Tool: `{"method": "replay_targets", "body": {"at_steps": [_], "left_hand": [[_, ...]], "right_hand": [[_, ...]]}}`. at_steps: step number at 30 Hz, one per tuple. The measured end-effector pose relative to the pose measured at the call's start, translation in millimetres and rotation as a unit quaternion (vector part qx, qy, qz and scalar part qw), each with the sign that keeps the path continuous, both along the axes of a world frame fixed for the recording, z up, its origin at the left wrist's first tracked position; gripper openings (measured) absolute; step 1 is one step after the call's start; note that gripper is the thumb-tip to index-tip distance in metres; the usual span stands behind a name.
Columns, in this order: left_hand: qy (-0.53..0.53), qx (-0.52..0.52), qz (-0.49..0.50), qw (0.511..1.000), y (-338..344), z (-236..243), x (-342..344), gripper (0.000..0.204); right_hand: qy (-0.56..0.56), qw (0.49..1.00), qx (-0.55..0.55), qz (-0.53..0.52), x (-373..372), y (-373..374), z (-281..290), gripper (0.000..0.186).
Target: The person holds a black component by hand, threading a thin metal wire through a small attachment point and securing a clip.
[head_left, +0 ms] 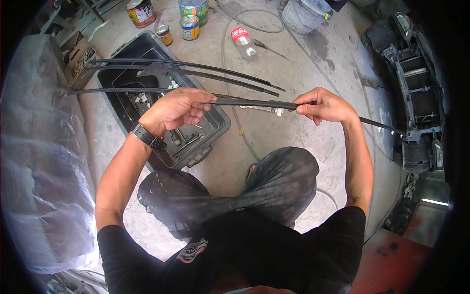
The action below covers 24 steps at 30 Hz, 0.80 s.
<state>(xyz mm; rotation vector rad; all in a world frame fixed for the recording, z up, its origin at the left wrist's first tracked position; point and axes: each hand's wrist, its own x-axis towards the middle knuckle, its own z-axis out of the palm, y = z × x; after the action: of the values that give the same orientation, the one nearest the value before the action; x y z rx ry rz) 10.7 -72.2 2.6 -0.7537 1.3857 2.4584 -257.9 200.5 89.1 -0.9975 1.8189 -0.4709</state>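
Note:
A long, thin black trim strip stretches between my hands and continues outward past both of them. My left hand pinches it between thumb and fingers, the other fingers curled. My right hand is closed on the same strip farther right, thumb against fingers. Two more black strips lie across a dark plastic bin, beyond my left hand. Inside the bin are tools and small white pieces, partly hidden by that hand. Just behind the held strip, a silver wrench shows in part on the floor.
Paint cans stand beyond the bin, near a clear plastic bottle with a red label and a grey bucket. A hose winds over the concrete. Plastic sheeting covers something at left; black car parts are at right.

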Motion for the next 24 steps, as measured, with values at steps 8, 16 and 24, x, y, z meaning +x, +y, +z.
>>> {"method": "replay_targets", "body": {"at_steps": [8, 16, 24], "left_hand": [[0.061, -0.076, 0.087, 0.991, 3, -1, 0, 0.022], [0.192, -0.269, 0.105, 0.938, 20, -4, -7, 0.02], [0.186, -0.296, 0.104, 0.931, 26, -3, -4, 0.017]], "right_hand": [[0.0, 1.0, 0.01, -0.013, -5, -1, 5, 0.025], [-0.005, 1.0, 0.001, -0.008, -5, -3, 5, 0.027], [0.0, 1.0, 0.004, -0.016, -8, -1, -1, 0.026]]}}
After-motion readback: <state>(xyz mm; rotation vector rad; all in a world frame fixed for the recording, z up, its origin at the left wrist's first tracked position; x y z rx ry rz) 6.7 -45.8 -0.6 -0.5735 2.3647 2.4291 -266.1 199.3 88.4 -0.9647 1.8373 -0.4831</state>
